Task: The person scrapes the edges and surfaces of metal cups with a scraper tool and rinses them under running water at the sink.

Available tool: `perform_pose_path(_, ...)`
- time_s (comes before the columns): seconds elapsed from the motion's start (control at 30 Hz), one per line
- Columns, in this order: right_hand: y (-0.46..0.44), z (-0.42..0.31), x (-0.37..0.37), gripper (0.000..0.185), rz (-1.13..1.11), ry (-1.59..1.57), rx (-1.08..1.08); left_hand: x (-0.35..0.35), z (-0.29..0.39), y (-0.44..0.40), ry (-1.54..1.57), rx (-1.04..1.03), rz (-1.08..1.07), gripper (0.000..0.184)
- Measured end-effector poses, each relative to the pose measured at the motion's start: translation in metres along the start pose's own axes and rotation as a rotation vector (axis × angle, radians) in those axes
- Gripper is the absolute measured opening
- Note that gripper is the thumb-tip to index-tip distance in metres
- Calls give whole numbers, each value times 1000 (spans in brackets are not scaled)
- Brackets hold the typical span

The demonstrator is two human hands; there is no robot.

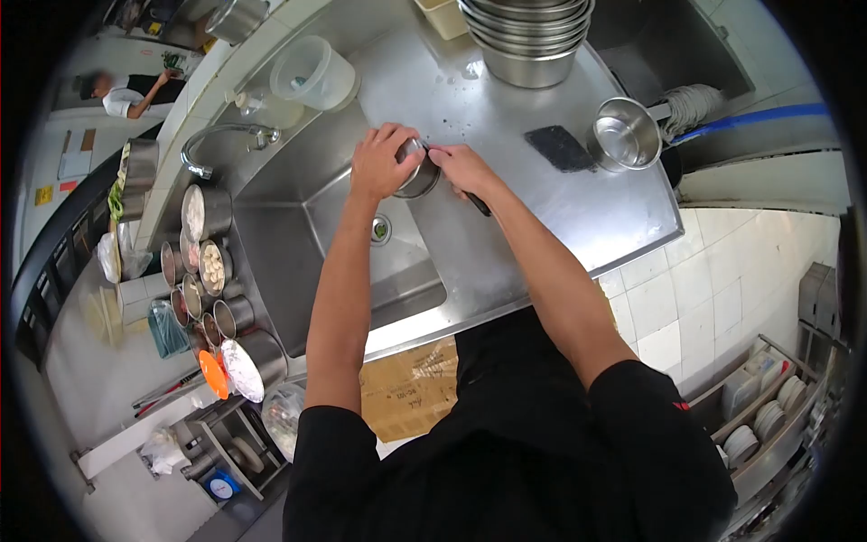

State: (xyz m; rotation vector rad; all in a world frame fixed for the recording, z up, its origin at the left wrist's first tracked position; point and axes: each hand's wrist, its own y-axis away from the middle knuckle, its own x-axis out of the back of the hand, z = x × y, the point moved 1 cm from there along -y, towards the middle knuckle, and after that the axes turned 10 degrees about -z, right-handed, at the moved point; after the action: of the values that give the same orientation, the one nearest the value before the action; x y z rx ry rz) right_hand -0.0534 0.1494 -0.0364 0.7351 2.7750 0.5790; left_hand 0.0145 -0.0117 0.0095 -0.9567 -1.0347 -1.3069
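Observation:
At the right edge of the sink basin (339, 235), a small round metal container (418, 183) stands between my two hands. My left hand (384, 161) is closed round its upper left side. My right hand (462, 170) is wrapped round a black-handled tool (477, 204), whose handle sticks out below the palm. The tool's front end is at the container's rim, mostly hidden by my fingers. Green scraps lie in the sink drain (381, 229).
Stacked metal bowls (528, 54) stand at the back of the steel counter (542, 217). To the right are a dark pad (560, 148) and a metal pot (625, 134). A faucet (257, 135), a plastic tub (314, 72) and food containers (212, 266) are on the left. A person (135, 95) stands far left.

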Motion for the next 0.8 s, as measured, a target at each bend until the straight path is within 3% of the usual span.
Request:
perform_pose_path(0.03, 1, 1, 6, 35, 6, 5, 11, 1, -1, 0, -4, -8, 10, 31)
perform_pose_path(0.1, 6, 9, 19, 33, -100, -352, -82, 3, -4, 4, -46, -59, -17, 37)
perform_pose_path(0.13, 15, 12, 22, 31, -43, -463, -74, 6, -5, 6, -54, -49, -11, 37)
perform_pose_path(0.17, 24, 17, 20, 31, -55, -464, -71, 8, -5, 7, 59, -80, 63, 42)
perform_pose_path(0.23, 39, 29, 17, 35, 133, -527, -42, 14, -4, 6, 167, -124, 131, 46)
perform_pose_path(0.3, 56, 37, -5, 39, 122, -492, -3, 19, -1, 6, 485, -61, 260, 53)
perform_pose_path(0.33, 61, 38, -16, 44, 102, -448, 33, 19, 5, 4, 490, -64, 254, 53)
perform_pose_path(0.4, 61, 38, -33, 46, 106, -445, 41, 12, 15, 3, 196, 373, 177, 56)
perform_pose_path(0.5, 51, 41, -56, 47, 138, -408, 64, -22, 16, 0, 21, 579, 56, 57)
perform_pose_path(0.6, 49, 42, -63, 47, 194, -303, 59, -29, 34, 3, 25, 695, 107, 55)
perform_pose_path(0.7, 43, 44, -61, 48, 151, -289, -101, -25, 42, 0, 5, 750, 90, 51)
perform_pose_path(0.77, 14, 63, -58, 50, 390, 42, 249, -24, 43, 0, 14, 758, 88, 51)
perform_pose_path(0.8, 16, 60, -59, 50, 387, 39, 244, -26, 42, 1, 22, 763, 87, 51)
